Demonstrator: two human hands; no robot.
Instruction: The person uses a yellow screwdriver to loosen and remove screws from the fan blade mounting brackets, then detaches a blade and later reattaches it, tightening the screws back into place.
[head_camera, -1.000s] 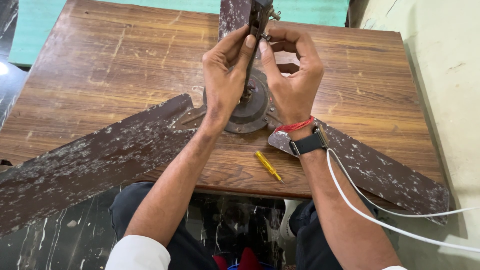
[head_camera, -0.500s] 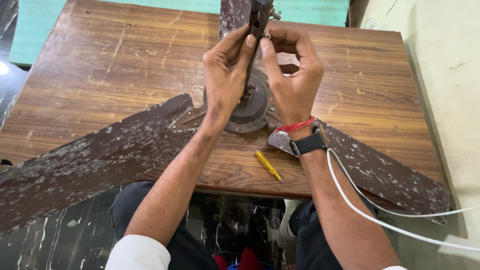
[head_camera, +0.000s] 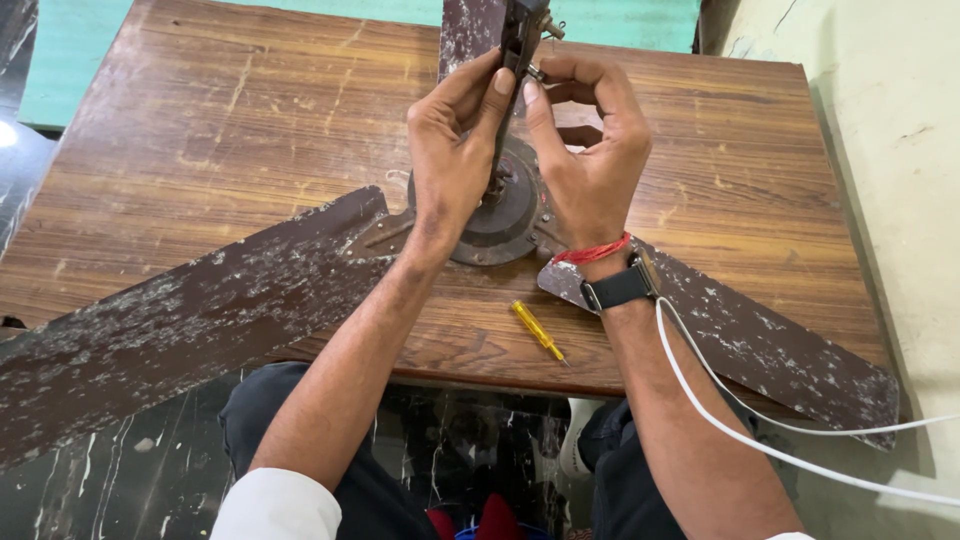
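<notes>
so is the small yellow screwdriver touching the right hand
Apart. The head view shows the small yellow screwdriver lying on the wooden table, bare wood between it and the right hand.

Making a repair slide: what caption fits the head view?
Both hands, left hand and right hand, grip the ceiling fan's upright rod over its hub; yellow screwdriver on wooden table.

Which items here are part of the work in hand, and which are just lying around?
In use: left hand and right hand gripping the fan's down rod; fan motor hub; fan blades.
Lying about: yellow screwdriver, white cable, wooden table.
</notes>
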